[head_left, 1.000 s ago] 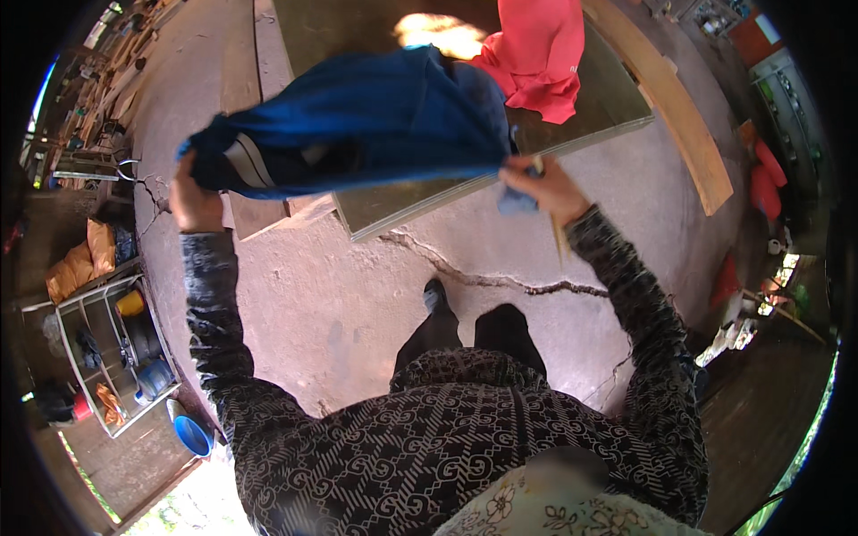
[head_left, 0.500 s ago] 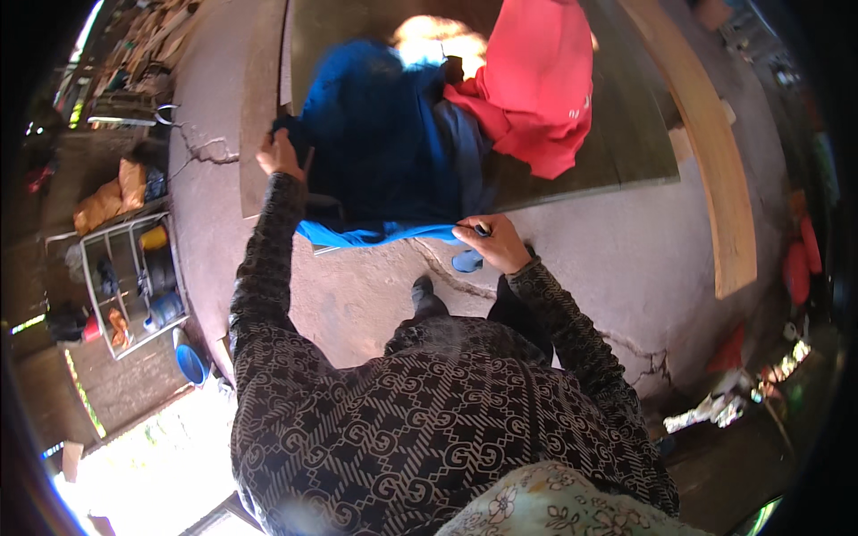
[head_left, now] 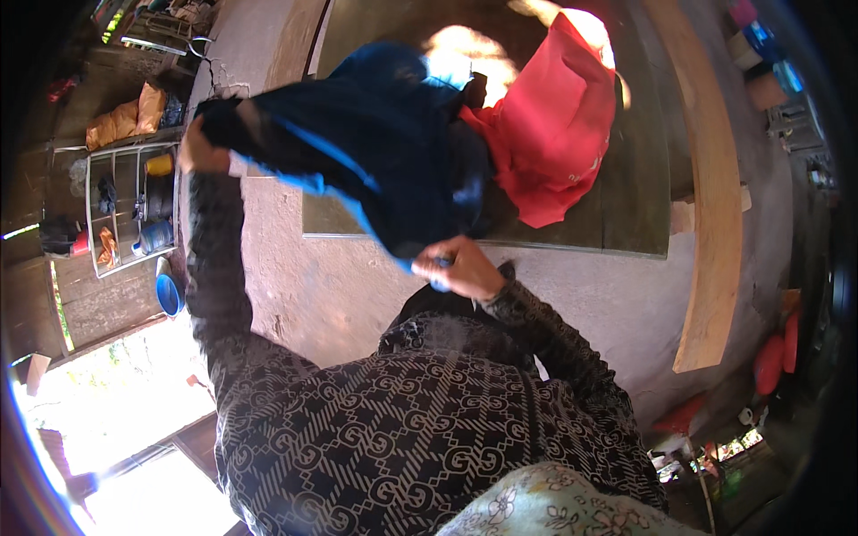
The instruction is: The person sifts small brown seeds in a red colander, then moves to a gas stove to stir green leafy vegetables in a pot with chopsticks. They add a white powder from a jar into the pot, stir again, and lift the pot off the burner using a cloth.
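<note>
A dark blue garment (head_left: pixel 375 134) is stretched between my two hands, its brighter blue edge facing me. My left hand (head_left: pixel 202 154), somewhat blurred, is closed on a dark corner of it out to the left. Close to my body, my right hand (head_left: pixel 460 268) pinches the garment's near end; a small dark bit shows between the fingers, too small to name. The garment's far part rests on a dark flat board (head_left: pixel 626 210). Beside it on the right, a red garment (head_left: pixel 563 125) lies crumpled, touching or nearly touching the blue cloth.
A long wooden plank (head_left: pixel 710 268) runs along the right of the board. On the left stands a white-framed rack (head_left: pixel 134 205) with bottles and odds and ends, a blue bucket (head_left: pixel 168 295) near its foot. Red objects (head_left: pixel 770 362) lie at the far right.
My left hand has swung outward to the left, pulling the blue garment's corner with it. My right hand has come nearer my body and slightly left. The garment is now stretched slantwise.
</note>
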A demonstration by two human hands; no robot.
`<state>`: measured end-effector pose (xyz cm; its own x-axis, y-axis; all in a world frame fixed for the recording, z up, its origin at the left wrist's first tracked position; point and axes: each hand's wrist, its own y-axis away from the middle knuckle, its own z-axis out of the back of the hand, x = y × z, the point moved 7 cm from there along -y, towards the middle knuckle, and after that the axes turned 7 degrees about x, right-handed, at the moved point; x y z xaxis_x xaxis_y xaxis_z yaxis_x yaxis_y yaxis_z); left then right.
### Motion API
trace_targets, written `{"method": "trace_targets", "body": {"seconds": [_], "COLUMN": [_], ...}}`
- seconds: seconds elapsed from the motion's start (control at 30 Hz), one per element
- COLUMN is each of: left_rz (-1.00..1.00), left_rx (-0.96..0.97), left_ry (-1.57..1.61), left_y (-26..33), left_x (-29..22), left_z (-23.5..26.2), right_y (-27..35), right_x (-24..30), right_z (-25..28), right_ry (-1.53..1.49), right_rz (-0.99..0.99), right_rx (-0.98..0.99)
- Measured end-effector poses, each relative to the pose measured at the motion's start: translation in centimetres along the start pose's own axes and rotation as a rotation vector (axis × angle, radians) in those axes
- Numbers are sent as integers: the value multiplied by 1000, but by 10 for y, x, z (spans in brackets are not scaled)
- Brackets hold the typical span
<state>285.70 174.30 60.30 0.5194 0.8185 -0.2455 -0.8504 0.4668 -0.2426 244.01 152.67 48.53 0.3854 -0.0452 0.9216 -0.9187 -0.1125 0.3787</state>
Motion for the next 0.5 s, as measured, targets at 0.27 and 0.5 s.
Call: {"method": "trace_targets", "body": {"seconds": [0.27, 0.5], "left_rz": [-481, 463], "left_rx": [-160, 107], "left_ry": [18, 1117], "left_y": [40, 3], "left_x": [-70, -3], "left_z": [-11, -155], "right_y": [19, 2], "right_x": [-23, -88], "right_z": [-7, 40], "right_ry": [-284, -253], "right_rz": [12, 50], "right_rx": [-29, -644]}}
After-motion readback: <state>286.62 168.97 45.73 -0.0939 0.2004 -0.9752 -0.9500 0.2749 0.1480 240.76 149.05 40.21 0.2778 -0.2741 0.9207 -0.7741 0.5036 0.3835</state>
